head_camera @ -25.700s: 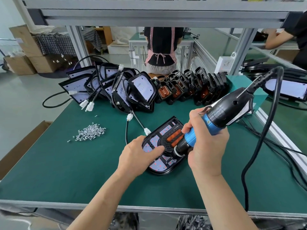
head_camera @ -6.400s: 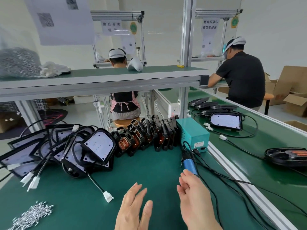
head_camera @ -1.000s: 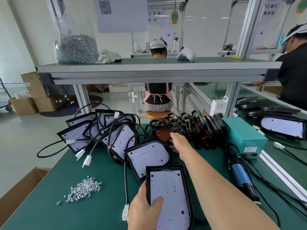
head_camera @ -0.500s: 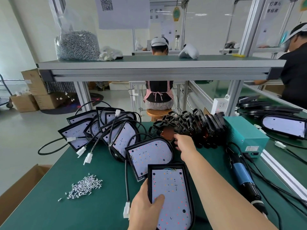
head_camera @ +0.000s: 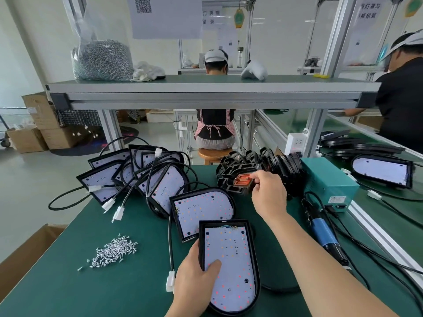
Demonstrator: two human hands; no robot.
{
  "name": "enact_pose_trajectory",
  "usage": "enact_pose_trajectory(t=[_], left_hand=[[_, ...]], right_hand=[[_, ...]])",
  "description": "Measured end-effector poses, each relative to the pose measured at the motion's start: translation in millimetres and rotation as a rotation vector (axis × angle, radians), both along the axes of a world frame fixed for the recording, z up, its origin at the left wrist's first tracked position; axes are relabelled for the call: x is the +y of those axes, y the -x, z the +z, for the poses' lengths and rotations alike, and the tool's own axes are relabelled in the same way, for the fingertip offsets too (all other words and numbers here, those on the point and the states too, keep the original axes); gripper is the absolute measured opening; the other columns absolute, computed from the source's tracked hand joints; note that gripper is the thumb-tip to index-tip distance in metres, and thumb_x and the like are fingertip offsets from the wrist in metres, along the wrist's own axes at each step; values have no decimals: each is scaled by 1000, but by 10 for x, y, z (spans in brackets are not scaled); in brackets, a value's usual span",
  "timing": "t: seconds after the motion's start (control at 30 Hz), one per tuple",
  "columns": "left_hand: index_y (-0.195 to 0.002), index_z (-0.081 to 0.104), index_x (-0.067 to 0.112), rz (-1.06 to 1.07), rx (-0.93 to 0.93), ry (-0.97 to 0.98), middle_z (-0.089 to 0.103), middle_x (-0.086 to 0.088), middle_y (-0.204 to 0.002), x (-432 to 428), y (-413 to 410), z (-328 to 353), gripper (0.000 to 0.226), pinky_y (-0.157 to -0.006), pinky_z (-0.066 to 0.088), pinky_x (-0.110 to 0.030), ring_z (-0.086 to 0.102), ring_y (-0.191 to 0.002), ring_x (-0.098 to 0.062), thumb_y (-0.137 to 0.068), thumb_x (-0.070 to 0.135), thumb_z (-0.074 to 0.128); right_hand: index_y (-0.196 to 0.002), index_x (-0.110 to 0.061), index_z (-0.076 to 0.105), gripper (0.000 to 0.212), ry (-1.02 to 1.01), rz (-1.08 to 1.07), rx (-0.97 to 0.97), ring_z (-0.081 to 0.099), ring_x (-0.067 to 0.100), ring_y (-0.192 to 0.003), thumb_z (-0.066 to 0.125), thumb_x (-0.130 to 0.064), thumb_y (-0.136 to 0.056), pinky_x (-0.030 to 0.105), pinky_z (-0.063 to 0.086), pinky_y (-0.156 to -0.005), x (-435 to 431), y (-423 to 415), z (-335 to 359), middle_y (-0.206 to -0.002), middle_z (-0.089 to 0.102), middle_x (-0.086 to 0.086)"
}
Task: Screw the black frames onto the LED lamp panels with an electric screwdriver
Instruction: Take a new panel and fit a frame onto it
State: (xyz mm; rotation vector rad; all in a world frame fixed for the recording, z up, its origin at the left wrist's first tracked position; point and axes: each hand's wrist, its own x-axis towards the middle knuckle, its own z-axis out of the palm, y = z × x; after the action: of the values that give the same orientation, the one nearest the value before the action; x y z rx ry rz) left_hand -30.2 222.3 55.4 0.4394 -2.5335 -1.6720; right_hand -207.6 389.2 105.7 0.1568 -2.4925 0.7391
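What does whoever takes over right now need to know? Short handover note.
Left hand grips the near LED panel by its left edge, thumb on its face.
Right hand pinches a black frame at the front of the frame row.
Electric screwdriver lies on the table, right; screws piled left.
Done: panel laid face up. Left: seat frame on it, drive screws.
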Motion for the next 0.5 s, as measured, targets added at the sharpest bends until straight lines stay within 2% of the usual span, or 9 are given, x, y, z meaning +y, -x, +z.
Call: enact_pose_trajectory(t=[0.17, 0.27, 0.4, 0.5], left_hand=[[-116, 54, 50, -5, -1, -28, 71, 32, -89, -18, 3, -40, 44, -81, 57, -30, 68, -82, 5, -89, 18, 68], [-110, 53, 51, -9, -7, -52, 71, 30, -87, -22, 3, -50, 40, -71, 56, -27, 68, -73, 1, -90, 20, 67], [-126, 53, 47, -16, 3, -59, 71, 32, -93, -21, -19, -48, 47, -73, 55, -25, 68, -81, 2, -91, 20, 67], [-140, 49, 41, -5, 9, -69, 71, 24, -109, -15, -30, -36, 58, -89, 57, -36, 68, -100, -7, -90, 19, 68]], right_hand=[[-98, -7, 70, 16, -152, 99, 161, 53, 31, -95, 71, 2, -85, 37, 48, -68, 206, -133, 33, -97, 59, 9], [-92, -7, 69, 15, -239, 152, 277, 53, 32, -101, 73, 4, -82, 42, 50, -84, 337, -213, 137, -106, 62, 8], [-93, -10, 66, 12, -276, 245, 347, 60, 30, -105, 73, -3, -87, 45, 46, -90, 467, -351, 357, -96, 69, 2], [-100, -8, 66, 9, -231, 306, 397, 60, 22, -96, 69, -5, -93, 40, 45, -89, 524, -481, 541, -96, 70, 4]])
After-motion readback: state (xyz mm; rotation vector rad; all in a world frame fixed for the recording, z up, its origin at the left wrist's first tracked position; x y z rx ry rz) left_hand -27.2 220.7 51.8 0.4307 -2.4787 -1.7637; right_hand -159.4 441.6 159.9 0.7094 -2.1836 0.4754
